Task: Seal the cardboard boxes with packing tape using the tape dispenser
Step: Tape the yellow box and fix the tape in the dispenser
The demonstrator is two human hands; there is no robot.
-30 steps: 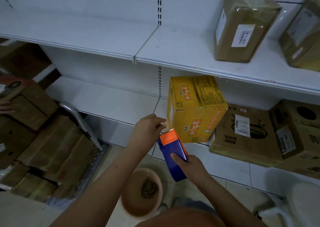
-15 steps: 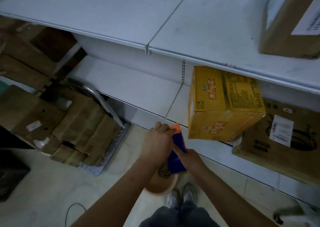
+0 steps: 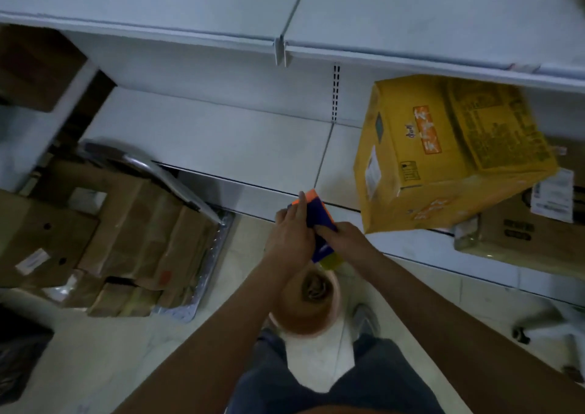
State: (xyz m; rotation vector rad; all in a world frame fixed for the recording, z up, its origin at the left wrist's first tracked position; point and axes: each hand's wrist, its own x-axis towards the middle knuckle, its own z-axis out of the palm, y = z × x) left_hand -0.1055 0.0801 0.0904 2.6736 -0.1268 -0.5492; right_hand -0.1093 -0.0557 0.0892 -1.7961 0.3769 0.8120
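It was a dim stockroom with pale metal shelving running across the upper half of the frame and a light tiled floor below. At the centre of the frame, out over the floor and just in front of the lower shelf's edge, the person held a blue tape dispenser with an orange end. The left hand lay against its left side, fingers reaching up toward the orange end, gripping it. The right hand came in from the right, its fingers curled onto the blue body, so both grips were closed on the dispenser. A yellowish bit showed at its lower end; I could not tell if that was tape.

Just to the right, a yellow cardboard box sat tilted on the lower shelf, leaning over a brown box at the right edge of the frame. The dispenser was near the yellow box but apart from it. I could see no strip of fresh tape on it, though blur made that hard to judge. By my reckoning the sealing had not begun here: the tool was being readied in the hands, and running tape over the seams was all left to do.

Below the hands stood a brownish bucket on the floor. At the left, flattened cartons were piled on a metal cart.
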